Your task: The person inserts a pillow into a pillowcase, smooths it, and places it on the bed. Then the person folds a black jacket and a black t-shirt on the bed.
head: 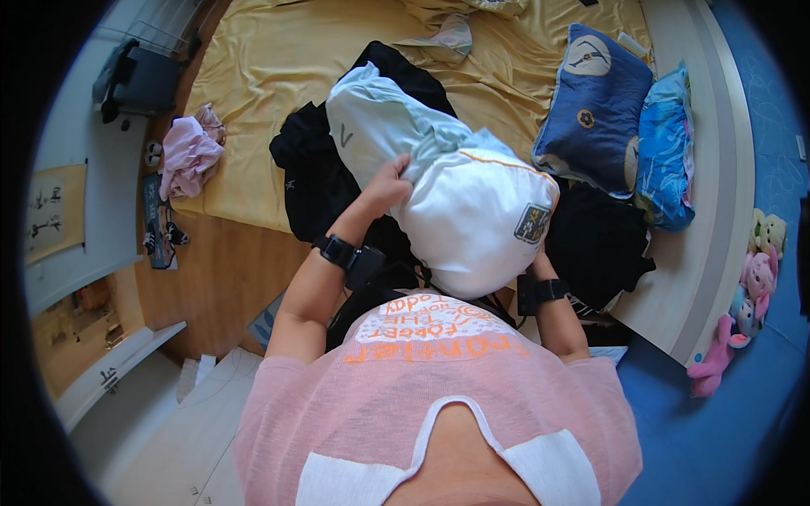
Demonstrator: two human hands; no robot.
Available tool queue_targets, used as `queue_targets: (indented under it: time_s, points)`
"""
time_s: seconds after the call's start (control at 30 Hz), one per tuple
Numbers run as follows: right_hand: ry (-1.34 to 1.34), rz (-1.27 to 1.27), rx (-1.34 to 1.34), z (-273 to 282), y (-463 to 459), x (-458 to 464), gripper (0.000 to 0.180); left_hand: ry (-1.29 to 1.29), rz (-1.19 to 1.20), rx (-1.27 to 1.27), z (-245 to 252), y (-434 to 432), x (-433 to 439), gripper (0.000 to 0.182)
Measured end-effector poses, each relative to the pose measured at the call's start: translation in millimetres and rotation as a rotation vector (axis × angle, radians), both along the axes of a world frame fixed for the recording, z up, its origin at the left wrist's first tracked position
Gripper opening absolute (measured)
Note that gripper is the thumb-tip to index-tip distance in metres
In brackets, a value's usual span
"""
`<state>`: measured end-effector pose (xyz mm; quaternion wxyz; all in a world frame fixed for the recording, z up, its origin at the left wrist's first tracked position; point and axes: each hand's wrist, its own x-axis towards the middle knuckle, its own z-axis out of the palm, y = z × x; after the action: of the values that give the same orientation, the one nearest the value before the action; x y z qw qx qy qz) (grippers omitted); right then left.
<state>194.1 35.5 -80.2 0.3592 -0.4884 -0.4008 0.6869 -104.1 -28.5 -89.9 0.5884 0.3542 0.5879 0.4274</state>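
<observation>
My left hand point(387, 188) grips a light green and white garment point(386, 126) at a gathered fold. The rest of that garment spreads away from me over black clothing point(316, 171) on the bed. A white garment point(474, 221) with an orange seam and a dark square emblem bulges in front of my torso, against the green one. My right hand point(543, 262) is mostly hidden beneath or behind the white cloth's right side; its fingers do not show. More black clothing point(591, 240) lies just right of that hand.
A yellow bed sheet point(253, 95) covers the bed. On the right are a navy pillow point(588, 114), a bright blue pillow point(664, 152) and the pale bed board point(709, 221), with plush toys point(759, 278) beyond. Pink clothing point(190, 155) lies at the bed's left corner, near a dark chair point(149, 79).
</observation>
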Motion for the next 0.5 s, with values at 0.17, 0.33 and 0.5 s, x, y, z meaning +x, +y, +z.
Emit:
queue_targets:
  time_s: [0.17,0.33,0.5]
  points:
    - [-0.049,-0.213,0.794,92.7,16.9,-6.4,0.06,-0.037,0.083,0.016,18.8,10.9,-7.8,0.011]
    - [-0.403,0.83,1.214,124.2,21.1,-43.8,0.021,-0.048,0.027,0.011,36.2,19.8,10.5,0.014]
    - [-0.659,1.133,1.118,10.2,20.9,-106.4,0.026,-0.158,-0.118,0.047,41.2,14.6,30.1,0.006]
